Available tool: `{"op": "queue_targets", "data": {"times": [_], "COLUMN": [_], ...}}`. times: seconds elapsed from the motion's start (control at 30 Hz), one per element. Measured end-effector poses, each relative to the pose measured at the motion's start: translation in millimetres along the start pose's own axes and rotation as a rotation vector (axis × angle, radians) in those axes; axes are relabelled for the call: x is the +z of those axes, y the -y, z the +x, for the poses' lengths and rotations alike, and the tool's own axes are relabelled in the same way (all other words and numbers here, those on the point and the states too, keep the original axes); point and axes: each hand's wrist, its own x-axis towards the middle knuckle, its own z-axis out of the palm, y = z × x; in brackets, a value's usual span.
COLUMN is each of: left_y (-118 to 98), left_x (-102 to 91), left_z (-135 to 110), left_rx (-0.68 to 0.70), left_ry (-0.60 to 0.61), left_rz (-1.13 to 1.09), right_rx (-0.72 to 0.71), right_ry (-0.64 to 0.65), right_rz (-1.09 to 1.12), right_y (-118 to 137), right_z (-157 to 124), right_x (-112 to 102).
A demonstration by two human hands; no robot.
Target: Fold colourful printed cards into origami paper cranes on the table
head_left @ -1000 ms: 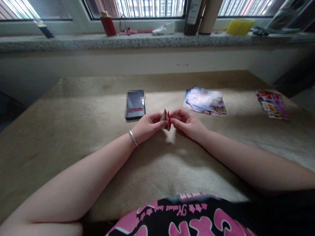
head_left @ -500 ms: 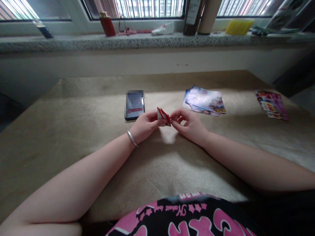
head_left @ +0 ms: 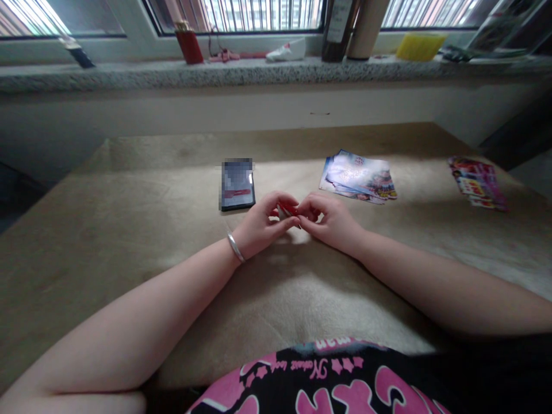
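Note:
Between my two hands, above the middle of the table, is a small piece of folded paper, red and whitish. My left hand pinches it, fingers curled over its top and thumb along the near side. From the other side, my right hand grips its right end with thumb and forefinger. The fingertips of both hands almost meet there. Much of the paper is hidden behind the left fingers. A phone with a lit screen, partly pixelated, lies just beyond my left hand.
Beyond my right hand lies a fanned pile of glossy printed sheets. Farther right is a pink and red stack of printed papers. A red bottle, a dark bottle and a yellow object stand on the stone windowsill.
My left fingers have shifted right and curled over the top of the folded paper, which now shows less. My right hand has barely moved.

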Motion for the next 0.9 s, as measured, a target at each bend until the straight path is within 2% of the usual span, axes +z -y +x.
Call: {"op": "queue_targets", "data": {"times": [0.23,0.4,0.57,0.9], "left_y": [-4.4,-3.6,-4.6,-3.3], "left_x": [-0.3,-1.9,-0.7,-1.7], "left_z": [1.6,1.2,1.1,2.6], "left_rx": [-0.017,-0.091,-0.055,-0.032], "left_ry": [-0.016,-0.006,-0.033,-0.061], "left_rz": [-0.132,-0.132,-0.049,-0.123], "right_rx": [0.092,0.020,-0.081,-0.056], "right_ry": [-0.043,-0.061,-0.057,-0.068], "right_rz": [0.049,-0.008,-0.066,-0.038], "right_y": [3.3,2.0,2.6,-1.2], "right_z": [-3.6,-3.7,-3.0,-3.5], "right_x": [1.1,1.4,0.3,0.2]}}
